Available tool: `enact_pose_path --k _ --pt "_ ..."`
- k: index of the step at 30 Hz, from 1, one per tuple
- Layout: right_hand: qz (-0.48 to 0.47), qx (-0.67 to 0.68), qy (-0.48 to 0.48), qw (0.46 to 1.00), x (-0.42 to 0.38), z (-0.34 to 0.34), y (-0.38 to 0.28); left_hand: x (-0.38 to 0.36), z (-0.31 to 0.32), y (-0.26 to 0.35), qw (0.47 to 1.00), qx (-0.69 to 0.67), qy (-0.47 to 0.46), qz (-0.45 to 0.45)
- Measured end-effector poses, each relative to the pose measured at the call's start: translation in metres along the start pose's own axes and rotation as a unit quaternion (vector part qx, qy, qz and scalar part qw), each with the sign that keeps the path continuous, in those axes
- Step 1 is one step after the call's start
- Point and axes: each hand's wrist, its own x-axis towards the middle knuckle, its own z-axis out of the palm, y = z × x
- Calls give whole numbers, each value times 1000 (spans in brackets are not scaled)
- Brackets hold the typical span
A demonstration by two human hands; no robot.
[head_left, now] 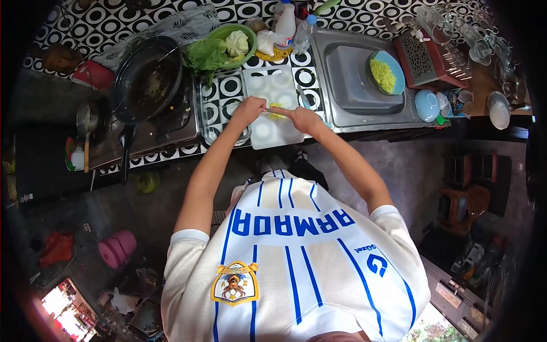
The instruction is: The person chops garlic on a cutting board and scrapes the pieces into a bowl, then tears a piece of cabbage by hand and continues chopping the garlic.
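Note:
A white cutting board [268,132] lies on the counter in front of me. On it is a small heap of finely cut yellow-green vegetable [277,114]. My left hand [249,110] is closed at the left of this heap. From the right, my right hand [305,120] is closed too, with a finger reaching over the heap. The two hands nearly meet along a thin line, but what they grip is too small to make out. Just beyond the right hand, a slim light-blue item [303,98] lies beside the board.
A green basin [250,54] with leaves and a pale cauliflower-like head [236,43] stands behind the board. To the left, a dark wok [135,108] sits on the stove. The sink [336,117] at right holds a blue bowl [400,74] of shredded yellow-green vegetable.

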Motion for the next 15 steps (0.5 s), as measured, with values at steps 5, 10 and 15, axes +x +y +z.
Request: enact_pose_path --k 5,10,15 --pt "-28 -56 8 998 -6 -17 6 -3 8 17 996 85 14 -37" --pt "-34 11 18 999 0 8 33 1 18 22 993 108 24 -43" --pt "-44 -84 -17 995 8 -45 12 4 19 6 996 57 34 -67"
